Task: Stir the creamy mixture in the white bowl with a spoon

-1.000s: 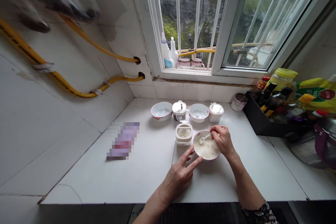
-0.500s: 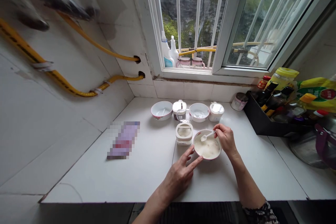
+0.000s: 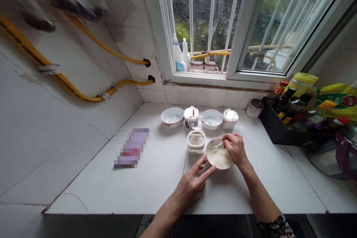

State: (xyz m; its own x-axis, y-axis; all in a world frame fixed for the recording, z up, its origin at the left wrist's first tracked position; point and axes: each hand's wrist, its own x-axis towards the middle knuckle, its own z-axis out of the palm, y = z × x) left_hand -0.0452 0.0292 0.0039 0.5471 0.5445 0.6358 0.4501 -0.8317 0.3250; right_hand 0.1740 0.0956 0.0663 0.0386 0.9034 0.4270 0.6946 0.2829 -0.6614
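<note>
A white bowl with a pink-patterned outside holds a pale, whitish substance. My right hand pinches the handle of a small white spoon, whose head dips into that substance near the far left of the bowl. Against the bowl's left and near rim rest the spread fingertips of my left hand, not wrapped around it. Just left of the bowl stands a white container with its clear lid raised; pale contents show inside.
Behind are two more bowls and two lidded seasoning jars. A blurred purple item lies left. At right stand a small jar, a black bin of bottles and a pot.
My right hand has moved left and slightly lower over the bowl. The spoon's head has shifted left into the pale substance. My left hand keeps its place.
</note>
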